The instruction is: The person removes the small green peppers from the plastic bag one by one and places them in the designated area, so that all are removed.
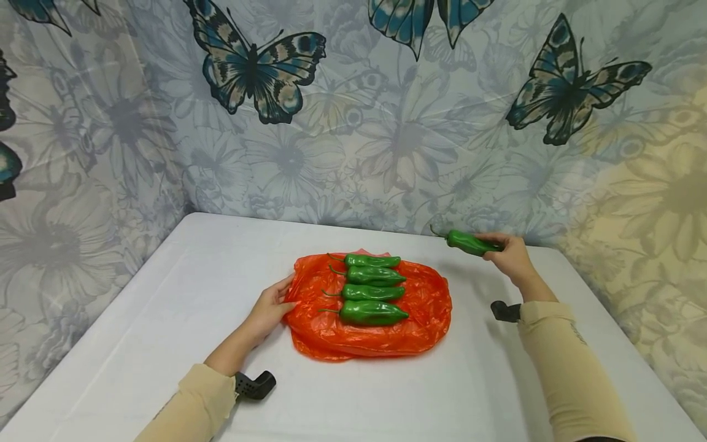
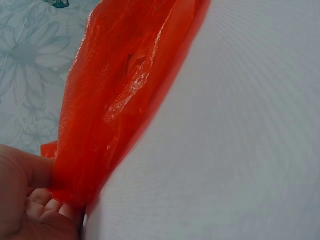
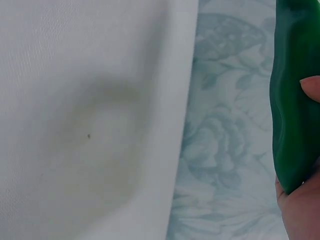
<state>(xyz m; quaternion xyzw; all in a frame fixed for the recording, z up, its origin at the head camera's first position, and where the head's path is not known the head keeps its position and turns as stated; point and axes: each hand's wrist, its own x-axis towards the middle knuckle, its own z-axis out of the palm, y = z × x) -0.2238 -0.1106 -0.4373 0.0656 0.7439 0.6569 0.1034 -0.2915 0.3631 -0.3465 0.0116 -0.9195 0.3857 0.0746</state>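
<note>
A red plastic bag (image 1: 425, 294) lies flat on the white table, with several green peppers (image 1: 374, 313) lined up one above another on it, stems to the left. My left hand (image 1: 270, 309) pinches the bag's left edge; in the left wrist view the thumb of that hand (image 2: 30, 195) lies over the red plastic (image 2: 110, 100). Above the table's back right part, my right hand (image 1: 510, 258) holds another green pepper (image 1: 466, 242) by its tip end, stem pointing left. The right wrist view shows this pepper (image 3: 295, 100) gripped by the fingers of the hand (image 3: 305, 210).
The white table (image 1: 221, 258) reaches back to a wall cloth (image 1: 331, 166) printed with flowers and butterflies. Black wrist mounts (image 1: 256, 385) stick out beside both sleeves.
</note>
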